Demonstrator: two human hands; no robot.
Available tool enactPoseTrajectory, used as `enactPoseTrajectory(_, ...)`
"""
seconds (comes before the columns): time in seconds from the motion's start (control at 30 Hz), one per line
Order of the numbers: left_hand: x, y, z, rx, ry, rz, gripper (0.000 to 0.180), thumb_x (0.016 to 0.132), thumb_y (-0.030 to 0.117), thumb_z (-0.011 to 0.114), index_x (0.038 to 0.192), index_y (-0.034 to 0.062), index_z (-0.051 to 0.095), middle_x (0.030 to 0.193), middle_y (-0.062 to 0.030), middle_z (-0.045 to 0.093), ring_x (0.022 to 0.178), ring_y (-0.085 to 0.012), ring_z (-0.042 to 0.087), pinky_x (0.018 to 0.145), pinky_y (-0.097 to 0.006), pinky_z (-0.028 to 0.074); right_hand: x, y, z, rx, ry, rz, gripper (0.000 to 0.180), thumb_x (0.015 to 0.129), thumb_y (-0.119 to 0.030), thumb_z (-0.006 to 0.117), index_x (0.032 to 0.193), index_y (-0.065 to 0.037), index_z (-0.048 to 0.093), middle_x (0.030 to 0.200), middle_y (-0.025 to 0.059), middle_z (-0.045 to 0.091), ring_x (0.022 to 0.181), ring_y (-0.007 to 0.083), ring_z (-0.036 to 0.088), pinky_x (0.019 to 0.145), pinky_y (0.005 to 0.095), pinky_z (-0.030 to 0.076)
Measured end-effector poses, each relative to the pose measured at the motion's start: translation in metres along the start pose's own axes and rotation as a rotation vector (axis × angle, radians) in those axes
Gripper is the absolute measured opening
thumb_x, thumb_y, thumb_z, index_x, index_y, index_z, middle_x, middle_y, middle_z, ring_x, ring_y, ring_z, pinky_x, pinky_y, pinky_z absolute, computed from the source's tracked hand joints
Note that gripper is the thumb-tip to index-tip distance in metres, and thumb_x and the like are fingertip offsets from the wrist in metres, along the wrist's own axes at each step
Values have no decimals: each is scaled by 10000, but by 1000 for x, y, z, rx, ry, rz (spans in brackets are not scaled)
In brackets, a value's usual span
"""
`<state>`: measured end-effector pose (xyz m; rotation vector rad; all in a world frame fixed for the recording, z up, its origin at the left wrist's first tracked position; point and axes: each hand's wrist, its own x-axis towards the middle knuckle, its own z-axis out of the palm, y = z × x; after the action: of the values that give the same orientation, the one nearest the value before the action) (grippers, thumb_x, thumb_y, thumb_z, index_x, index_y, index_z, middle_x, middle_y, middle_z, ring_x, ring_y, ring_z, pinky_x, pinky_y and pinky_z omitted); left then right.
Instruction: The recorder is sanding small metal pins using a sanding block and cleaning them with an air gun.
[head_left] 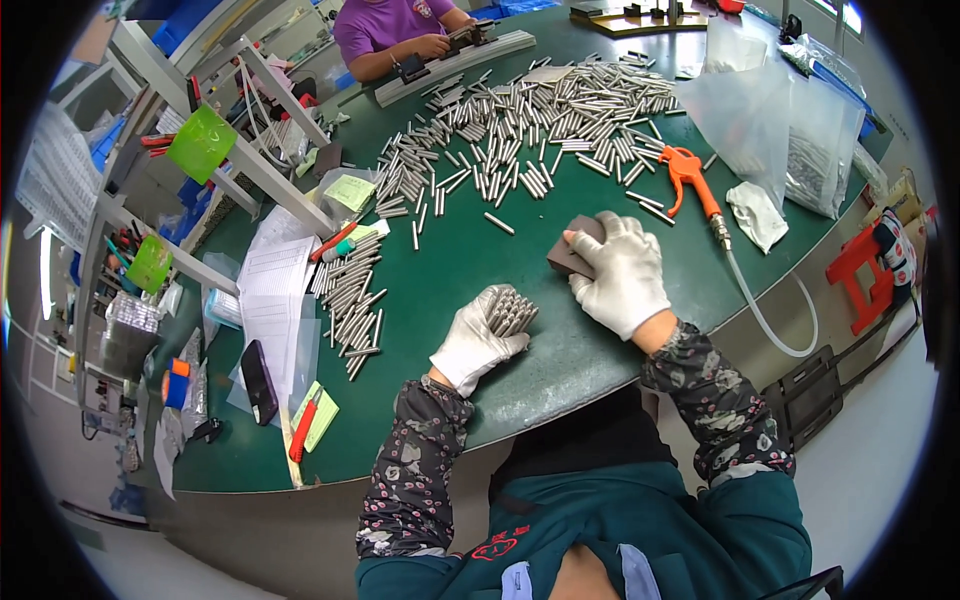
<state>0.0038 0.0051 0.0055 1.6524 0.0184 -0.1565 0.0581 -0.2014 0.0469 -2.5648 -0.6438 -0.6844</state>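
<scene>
White gloves cover both my hands. In my left hand (472, 345), closed near the front of the green table, is a bundle of metal pins (512, 311) with their ends facing up and to the right. My right hand (623, 276) grips a dark brown rectangular block (573, 246), fingers over its top, a short way right of the bundle and apart from it. Beyond my hands spreads a big loose pile of metal pins (520, 120). One single pin (499, 223) lies between that pile and my hands. A smaller heap of pins (350, 295) lies to the left.
An orange air gun (690, 180) with a clear hose lies at right, beside a white cloth (757, 216) and plastic bags (815, 150). Papers (272, 290), a phone (259, 382) and a red cutter (304, 430) lie left. Across the table, a person in purple (385, 35) works at a metal rail.
</scene>
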Motion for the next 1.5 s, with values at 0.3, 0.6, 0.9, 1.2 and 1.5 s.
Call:
enactPoseTrajectory(0.3, -1, -1, 3, 23, 45, 18, 562, 692, -44, 774, 1194, 45, 538, 1094, -16, 614, 1019, -109, 586, 909, -263, 482, -7, -2, -5, 96, 12, -10, 415, 717, -273, 662, 1109, -135, 677, 1126, 182, 579, 1056, 344, 546, 905, 455, 442)
enactPoseTrajectory(0.6, -2, 0, 4, -51, -1, 4, 574, 679, -75, 761, 1191, 51, 535, 1061, 4, 618, 987, -93, 590, 884, -261, 489, -5, 0, -7, 262, -44, -178, 423, 727, -292, 646, 1123, -148, 672, 1112, 188, 581, 1022, 354, 560, 873, 456, 472)
enactPoseTrajectory(0.9, 0, -3, 3, -285, -100, 69, 584, 713, -135, 700, 1236, 22, 495, 1072, -10, 625, 1011, -101, 601, 895, -257, 498, -10, -2, -1, 430, -223, -342, 415, 720, -259, 678, 1124, -164, 682, 1166, 170, 567, 1053, 340, 544, 918, 448, 446)
enactPoseTrajectory(1.2, -4, -10, -2, 4, 0, 142, 547, 668, -80, 762, 1151, 53, 542, 931, 30, 607, 840, -53, 587, 770, -212, 506, -25, 7, 30, 53, -226, -121, 465, 751, -291, 678, 1195, -162, 638, 1256, 185, 521, 1150, 318, 516, 911, 439, 428)
enactPoseTrajectory(1.5, -3, -13, -4, -33, -17, 135, 524, 674, -80, 745, 1142, 50, 549, 956, 19, 613, 880, -69, 598, 776, -235, 520, -22, 3, 17, 68, -143, -109, 467, 753, -284, 679, 1201, -163, 629, 1280, 201, 504, 1156, 335, 509, 914, 442, 428)
